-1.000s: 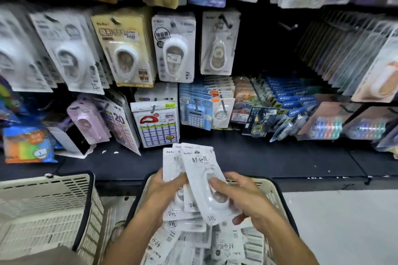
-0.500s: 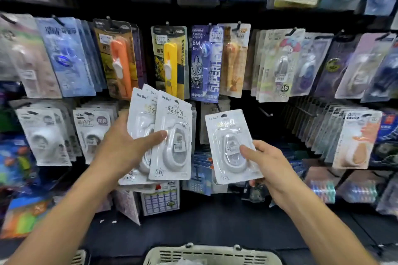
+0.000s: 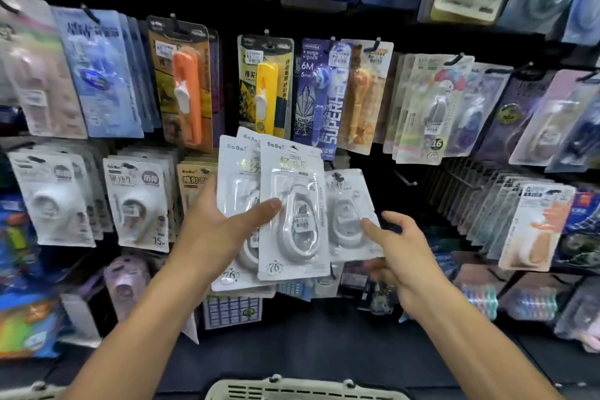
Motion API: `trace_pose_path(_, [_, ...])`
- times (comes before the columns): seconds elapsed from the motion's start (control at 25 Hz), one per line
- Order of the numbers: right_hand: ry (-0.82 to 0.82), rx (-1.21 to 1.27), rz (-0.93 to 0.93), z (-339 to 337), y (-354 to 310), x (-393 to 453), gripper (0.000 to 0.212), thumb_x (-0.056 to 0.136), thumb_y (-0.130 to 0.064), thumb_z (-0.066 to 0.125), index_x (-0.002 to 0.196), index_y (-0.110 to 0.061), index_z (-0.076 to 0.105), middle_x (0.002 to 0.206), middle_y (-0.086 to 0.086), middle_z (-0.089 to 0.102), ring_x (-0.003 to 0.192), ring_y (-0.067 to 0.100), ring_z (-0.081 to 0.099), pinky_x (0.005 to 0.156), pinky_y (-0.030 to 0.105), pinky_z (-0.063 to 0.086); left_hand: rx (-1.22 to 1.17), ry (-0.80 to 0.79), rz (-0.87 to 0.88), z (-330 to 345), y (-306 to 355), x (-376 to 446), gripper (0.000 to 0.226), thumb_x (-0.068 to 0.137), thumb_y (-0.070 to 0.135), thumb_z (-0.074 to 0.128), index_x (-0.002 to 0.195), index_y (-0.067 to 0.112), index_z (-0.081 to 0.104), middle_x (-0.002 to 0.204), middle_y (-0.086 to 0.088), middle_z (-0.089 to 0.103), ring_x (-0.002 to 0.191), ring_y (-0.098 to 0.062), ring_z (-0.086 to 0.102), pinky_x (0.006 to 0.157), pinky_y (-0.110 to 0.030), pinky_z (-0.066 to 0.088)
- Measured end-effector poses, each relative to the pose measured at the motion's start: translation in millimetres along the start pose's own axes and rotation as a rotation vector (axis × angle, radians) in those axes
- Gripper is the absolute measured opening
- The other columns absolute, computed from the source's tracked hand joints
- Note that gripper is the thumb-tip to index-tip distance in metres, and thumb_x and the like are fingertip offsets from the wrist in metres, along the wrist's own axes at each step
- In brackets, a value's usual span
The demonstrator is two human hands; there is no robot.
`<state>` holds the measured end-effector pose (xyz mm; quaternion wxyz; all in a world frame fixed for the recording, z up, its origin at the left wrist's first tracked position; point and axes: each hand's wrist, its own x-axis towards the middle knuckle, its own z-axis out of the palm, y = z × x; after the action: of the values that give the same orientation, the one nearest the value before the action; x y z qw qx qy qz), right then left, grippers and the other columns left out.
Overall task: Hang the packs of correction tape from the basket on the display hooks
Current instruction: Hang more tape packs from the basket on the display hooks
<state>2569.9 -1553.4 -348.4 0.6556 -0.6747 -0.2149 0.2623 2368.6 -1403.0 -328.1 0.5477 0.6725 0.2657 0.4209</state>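
our left hand (image 3: 214,230) grips a fanned stack of white correction tape packs (image 3: 269,208), thumb curled over the front of the top pack and fingers hidden behind the stack. the stack stands upright in front of the display wall, just below the yellow correction tape pack (image 3: 266,84) that hangs on its hook. right of the stack, and partly behind its edge, a single white correction tape pack (image 3: 352,214) hangs by its top slot on a display hook (image 3: 337,176), below the purple superhero pack (image 3: 321,97). our right hand (image 3: 402,256) is at this single pack's lower right corner, thumb tip touching the front of the blister card; the other fingers are loosely bent behind and beside it, and we cannot tell whether they pinch the card or just rest there. the cream basket (image 3: 305,390) shows only its rim, well below the stack at the bottom edge, between our two forearms
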Motion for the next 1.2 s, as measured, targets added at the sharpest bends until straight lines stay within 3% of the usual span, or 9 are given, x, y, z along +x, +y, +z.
trace_pose_path(0.12, [-0.148,0.143,0.120,3.3,-3.7,-8.5,0.076,0.083,-0.037,0.078,0.147,-0.031,0.038,0.113,0.002,0.066,0.099,0.029,0.071,0.082,0.041,0.060,-0.010,-0.017,-0.027,4.8,-3.7,0.1,0.068,0.058,0.055,0.088,0.120,0.045,0.062,0.109,0.022,0.076,0.099,-0.005,0.074,0.092,-0.041,0.056])
trace_pose_path(0.28, [-0.466,0.045,-0.025,21.8,5.4,-25.2,0.051,0.075,-0.040,0.084,0.120,-0.021,0.068,0.113,0.005,0.077,0.098,0.025,0.075,0.068,0.030,0.061,-0.036,-0.148,-0.095,16.8,-10.2,-5.1,0.061,0.067,0.046,0.091,0.120,0.039,0.063,0.109,0.016,0.078,0.098,-0.008,0.075,0.091,-0.042,0.059])
trace_pose_path(0.36, [-0.361,0.139,-0.028,22.8,3.4,-22.9,0.038,0.080,-0.039,0.080,0.112,-0.020,0.072,0.109,0.006,0.078,0.091,0.025,0.077,0.065,0.036,0.062,-0.052,-0.177,-0.120,15.8,-10.2,-5.0,0.061,0.065,0.051,0.087,0.120,0.038,0.065,0.108,0.017,0.078,0.097,-0.006,0.075,0.091,-0.037,0.058])
trace_pose_path(0.44, [-0.220,0.118,0.003,13.7,0.8,-18.0,0.033,0.089,-0.040,0.071,0.114,-0.020,0.067,0.099,0.007,0.079,0.065,0.025,0.073,0.044,0.029,0.050,-0.062,-0.130,-0.139,7.7,-10.8,-4.1,0.061,0.061,0.054,0.088,0.116,0.040,0.067,0.104,0.019,0.078,0.092,-0.002,0.075,0.089,-0.032,0.057])
trace_pose_path(0.6, [-0.153,-0.106,-0.001,-2.8,2.1,-7.4,0.021,0.099,-0.045,0.059,0.113,-0.031,0.061,0.078,-0.003,0.075,0.038,0.014,0.048,0.034,0.020,0.026,-0.091,-0.056,-0.163,-3.7,-13.8,-2.4,0.069,0.054,0.059,0.089,0.117,0.039,0.069,0.107,0.013,0.079,0.098,-0.014,0.076,0.095,-0.045,0.056])
trace_pose_path(0.92, [-0.087,-0.053,0.040,-0.4,8.8,-9.7,0.011,0.096,-0.040,0.065,0.098,-0.032,0.072,0.071,-0.003,0.072,0.040,0.012,0.037,0.036,0.020,0.022,-0.147,-0.051,-0.141,0.6,-11.4,-4.6,0.059,0.057,0.055,0.088,0.112,0.041,0.071,0.111,0.011,0.078,0.102,-0.014,0.075,0.099,-0.046,0.054])
trace_pose_path(1.04, [-0.024,-0.037,0.063,0.6,1.7,-6.9,0.013,0.097,-0.031,0.063,0.103,-0.025,0.073,0.069,-0.001,0.071,0.033,0.011,0.033,0.034,0.019,0.022,-0.156,-0.043,-0.142,3.0,-11.6,-4.9,0.063,0.057,0.057,0.087,0.115,0.041,0.071,0.113,0.012,0.077,0.104,-0.014,0.075,0.099,-0.046,0.054])
trace_pose_path(1.12, [-0.063,0.083,0.132,3.5,2.1,-6.2,0.028,0.097,-0.022,0.063,0.125,-0.022,0.063,0.092,0.003,0.073,0.045,0.013,0.058,0.039,0.024,0.042,-0.169,-0.041,-0.143,4.1,-11.5,-4.5,0.064,0.057,0.057,0.087,0.116,0.040,0.070,0.112,0.012,0.078,0.104,-0.015,0.075,0.097,-0.046,0.055])
trace_pose_path(1.2, [-0.121,0.356,0.200,5.7,3.7,-8.5,0.065,0.094,-0.014,0.065,0.150,-0.032,0.037,0.136,0.008,0.058,0.093,0.033,0.073,0.076,0.040,0.061,-0.173,-0.038,-0.142,5.0,-11.5,-4.1,0.062,0.058,0.055,0.088,0.116,0.038,0.070,0.111,0.012,0.078,0.102,-0.014,0.075,0.091,-0.041,0.056])
